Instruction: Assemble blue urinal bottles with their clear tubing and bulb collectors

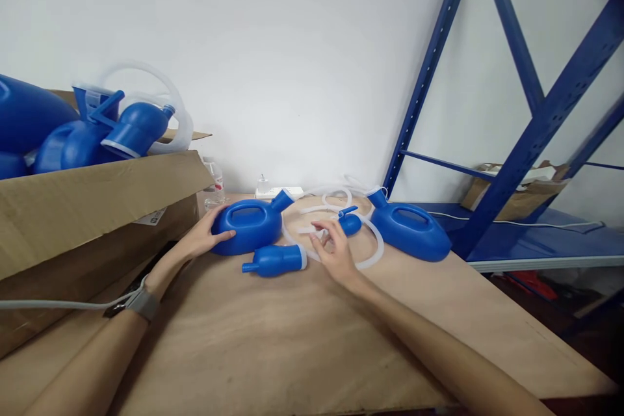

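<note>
My left hand (208, 234) grips the rounded left end of a blue plastic urinal bottle (248, 238), thumb in front and fingers behind. This bottle lies on its side, its angled neck pointing up to the right. My right hand (334, 252) is closed, thumb and fingers pinched around a whitish tube (306, 230) whose end sticks out to the left. In front of the bottle rests a blue funnel-shaped cup (274, 260) with a white rim. A smaller-looking blue cup (350, 224) is just behind my right hand, partly hidden. Coiled translucent tubing (377, 250) surrounds that cup.
Another blue urinal bottle (412, 231) lies on the table (292, 338) at right. An open cardboard box (107, 208) of blue bottles and cups stands at left. Behind are a clear bottle (214, 187) and a power strip (279, 194). Blue metal shelving (526, 247) borders the right side.
</note>
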`<action>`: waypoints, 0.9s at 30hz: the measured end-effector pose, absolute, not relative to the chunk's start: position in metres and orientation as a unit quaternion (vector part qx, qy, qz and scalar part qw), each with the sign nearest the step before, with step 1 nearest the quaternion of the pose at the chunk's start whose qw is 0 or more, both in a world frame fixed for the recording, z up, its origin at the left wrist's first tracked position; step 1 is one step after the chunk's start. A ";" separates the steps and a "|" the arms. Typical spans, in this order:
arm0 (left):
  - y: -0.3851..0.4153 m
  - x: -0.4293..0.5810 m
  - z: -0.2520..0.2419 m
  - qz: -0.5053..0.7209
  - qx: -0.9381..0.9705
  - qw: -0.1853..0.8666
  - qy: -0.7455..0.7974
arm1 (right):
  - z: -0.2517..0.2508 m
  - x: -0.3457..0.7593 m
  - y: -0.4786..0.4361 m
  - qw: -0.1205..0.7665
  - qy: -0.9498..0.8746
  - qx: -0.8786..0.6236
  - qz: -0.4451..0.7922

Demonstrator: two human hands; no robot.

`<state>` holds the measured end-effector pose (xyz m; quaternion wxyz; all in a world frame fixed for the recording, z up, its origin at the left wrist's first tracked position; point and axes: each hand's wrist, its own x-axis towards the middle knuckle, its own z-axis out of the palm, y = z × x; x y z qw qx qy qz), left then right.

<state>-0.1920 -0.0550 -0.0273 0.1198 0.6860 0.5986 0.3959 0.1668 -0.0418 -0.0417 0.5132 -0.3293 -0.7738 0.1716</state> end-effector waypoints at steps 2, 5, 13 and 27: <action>-0.062 -0.191 -0.030 0.417 0.674 0.149 0.591 | -0.030 0.178 -0.026 0.416 -0.835 -0.343 0.109; -0.067 -0.181 -0.034 0.448 0.636 0.159 0.608 | -0.021 0.190 -0.001 0.208 -0.897 -0.380 0.093; -0.063 -0.169 -0.038 0.471 0.606 0.125 0.629 | -0.035 0.180 0.041 0.128 -0.879 -0.452 0.081; -0.063 -0.170 -0.041 0.472 0.607 0.108 0.631 | 0.015 0.175 0.050 0.328 -0.865 -0.358 0.126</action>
